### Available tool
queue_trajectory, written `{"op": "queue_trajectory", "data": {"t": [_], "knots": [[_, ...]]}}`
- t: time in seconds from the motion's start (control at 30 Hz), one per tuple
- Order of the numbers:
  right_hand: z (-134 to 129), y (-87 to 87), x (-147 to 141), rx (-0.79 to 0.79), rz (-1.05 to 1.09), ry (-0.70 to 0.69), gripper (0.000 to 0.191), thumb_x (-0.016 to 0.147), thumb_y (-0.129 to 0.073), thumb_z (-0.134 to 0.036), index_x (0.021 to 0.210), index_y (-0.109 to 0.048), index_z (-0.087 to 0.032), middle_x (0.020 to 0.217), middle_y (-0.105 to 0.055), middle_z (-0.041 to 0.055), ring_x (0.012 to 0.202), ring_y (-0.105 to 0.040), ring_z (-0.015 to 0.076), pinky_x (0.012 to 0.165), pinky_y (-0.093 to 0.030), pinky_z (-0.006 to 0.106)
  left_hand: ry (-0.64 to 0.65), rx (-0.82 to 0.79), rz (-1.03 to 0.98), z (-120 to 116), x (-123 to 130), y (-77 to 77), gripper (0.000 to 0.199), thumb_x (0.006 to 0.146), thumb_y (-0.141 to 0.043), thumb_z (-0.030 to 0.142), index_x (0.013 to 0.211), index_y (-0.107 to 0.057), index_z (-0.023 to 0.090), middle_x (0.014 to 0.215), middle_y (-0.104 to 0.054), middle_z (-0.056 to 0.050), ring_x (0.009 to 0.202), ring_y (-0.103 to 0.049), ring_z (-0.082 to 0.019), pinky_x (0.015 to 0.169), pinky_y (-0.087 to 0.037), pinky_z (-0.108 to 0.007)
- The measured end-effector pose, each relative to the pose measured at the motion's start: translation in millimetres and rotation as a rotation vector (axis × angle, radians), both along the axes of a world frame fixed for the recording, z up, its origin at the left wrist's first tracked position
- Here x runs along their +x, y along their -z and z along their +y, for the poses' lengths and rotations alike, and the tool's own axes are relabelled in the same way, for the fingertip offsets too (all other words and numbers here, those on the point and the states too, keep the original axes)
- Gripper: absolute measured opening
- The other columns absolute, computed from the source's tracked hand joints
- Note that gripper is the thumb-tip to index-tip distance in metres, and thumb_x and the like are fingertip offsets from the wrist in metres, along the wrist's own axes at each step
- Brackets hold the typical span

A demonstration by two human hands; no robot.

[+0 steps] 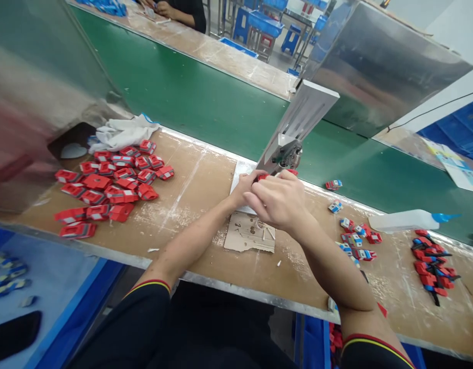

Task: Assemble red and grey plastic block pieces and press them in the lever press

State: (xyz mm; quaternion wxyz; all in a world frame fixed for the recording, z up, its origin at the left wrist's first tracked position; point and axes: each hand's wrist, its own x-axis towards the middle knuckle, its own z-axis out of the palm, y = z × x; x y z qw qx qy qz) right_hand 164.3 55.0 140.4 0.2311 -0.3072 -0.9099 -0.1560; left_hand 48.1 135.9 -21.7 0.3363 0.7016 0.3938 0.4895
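My left hand (244,188) is at the base of a metal press (284,151) in the middle of the bench, its fingers closed at a red part that is mostly hidden. My right hand (280,199) is closed in front of the press; what it holds, if anything, is hidden behind the fingers. Just below the hands lies a torn piece of cardboard (242,236) with several cotton swabs (267,234) on it. Many red plastic pieces (121,179) are heaped on the left. Small red, white and blue pieces (351,238) lie to the right.
A white bottle with a blue tip (403,221) and red-and-black parts (432,264) lie at the right. A white cloth (123,132) is at the back left. Behind the bench runs a green belt (190,92). Another person's hands (159,9) show across it. Blue bins (78,307) stand below.
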Motion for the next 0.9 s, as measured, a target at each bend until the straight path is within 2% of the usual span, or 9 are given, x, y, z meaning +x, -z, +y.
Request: {"op": "queue_trajectory", "data": {"t": [0.17, 0.23, 0.33, 0.4, 0.47, 0.57, 0.7, 0.77, 0.9], "knots": [[25.5, 51.2, -5.9, 0.137, -0.151, 0.182, 0.037, 0.099, -0.050, -0.016, 0.068, -0.070, -0.018, 0.061, -0.064, 0.0065, 0.063, -0.046, 0.0185, 0.068, -0.025, 0.040, 0.028, 0.002, 0.113, -3.8, 0.8, -12.0, 0.031, 0.088, -0.071, 0.019, 0.118, -0.070, 0.026, 0.112, -0.080, -0.004, 0.106, -0.076, -0.025, 0.108, -0.055, -0.044], [37.9, 62.7, -3.6, 0.116, -0.128, 0.161, 0.037, 0.098, -0.049, -0.012, 0.067, -0.069, -0.019, 0.060, -0.064, 0.0069, 0.063, -0.045, 0.0186, 0.067, -0.025, 0.040, 0.001, 0.025, 0.204, -8.1, 2.2, -19.9, 0.034, 0.087, -0.072, 0.015, 0.119, -0.070, 0.026, 0.119, -0.080, -0.003, 0.109, -0.077, -0.023, 0.106, -0.056, -0.042], [41.3, 60.7, -0.7, 0.134, -0.062, 0.014, 0.040, 0.099, -0.054, -0.021, 0.060, -0.058, -0.023, 0.055, -0.059, 0.0025, 0.059, -0.043, 0.0173, 0.062, -0.028, 0.039, -0.027, 0.056, 0.340, -15.4, -6.7, -33.9, 0.037, 0.088, -0.073, 0.013, 0.124, -0.069, 0.023, 0.129, -0.078, -0.003, 0.120, -0.074, -0.022, 0.105, -0.055, -0.035], [28.5, 51.9, 4.0, 0.145, 0.008, -0.106, 0.044, 0.099, -0.059, -0.026, 0.056, -0.049, -0.024, 0.051, -0.054, -0.0007, 0.056, -0.043, 0.0157, 0.062, -0.033, 0.037, -0.072, 0.062, 0.387, -18.9, -30.0, -43.7, 0.045, 0.086, -0.076, 0.014, 0.130, -0.067, 0.021, 0.136, -0.075, -0.004, 0.129, -0.070, -0.023, 0.108, -0.052, -0.032], [6.1, 43.8, 14.2, 0.078, 0.114, -0.181, 0.044, 0.098, -0.062, -0.023, 0.057, -0.045, -0.024, 0.050, -0.051, -0.0029, 0.053, -0.043, 0.0142, 0.059, -0.037, 0.034, -0.160, 0.055, 0.439, -21.6, -70.4, -52.6, 0.047, 0.085, -0.079, 0.014, 0.129, -0.066, 0.020, 0.139, -0.073, -0.006, 0.131, -0.068, -0.025, 0.114, -0.049, -0.036], [-30.7, 42.5, 40.1, -0.091, 0.389, -0.155, 0.035, 0.095, -0.064, -0.014, 0.064, -0.050, -0.024, 0.054, -0.049, -0.0041, 0.051, -0.044, 0.0126, 0.051, -0.035, 0.030, -0.365, 0.006, 0.524, -29.5, -147.6, -60.6, 0.024, 0.084, -0.076, 0.011, 0.106, -0.071, 0.018, 0.119, -0.077, -0.009, 0.126, -0.067, -0.031, 0.122, -0.039, -0.054], [-58.6, 63.2, 72.7, -0.200, 0.665, 0.164, 0.039, 0.100, -0.060, -0.023, 0.062, -0.052, -0.024, 0.050, -0.049, -0.0041, 0.043, -0.045, 0.0117, 0.045, -0.034, 0.028, -0.493, -0.042, 0.612, -45.8, -222.7, -51.8, 0.019, 0.076, -0.076, 0.006, 0.083, -0.064, 0.018, 0.107, -0.074, -0.014, 0.137, -0.052, -0.046, 0.121, -0.017, -0.078], [-61.4, 78.3, 80.3, -0.253, 0.628, 0.284, 0.040, 0.101, -0.061, -0.032, 0.062, -0.055, -0.024, 0.049, -0.051, -0.0042, 0.041, -0.045, 0.0117, 0.044, -0.034, 0.028, -0.492, -0.027, 0.729, -50.2, -236.6, -39.5, 0.012, 0.083, -0.064, 0.007, 0.084, -0.064, 0.019, 0.109, -0.073, -0.015, 0.135, -0.053, -0.044, 0.119, -0.021, -0.075], [-57.1, 103.5, 83.2, -0.473, 0.387, 0.302, 0.026, 0.098, -0.067, -0.045, 0.089, -0.070, -0.021, 0.074, -0.070, 0.0014, 0.063, -0.065, 0.0161, 0.059, -0.048, 0.028, -0.389, 0.023, 0.880, -51.7, -231.7, -15.7, 0.018, 0.092, -0.054, 0.015, 0.099, -0.069, 0.022, 0.108, -0.073, -0.012, 0.112, -0.064, -0.033, 0.110, -0.040, -0.060]]}}
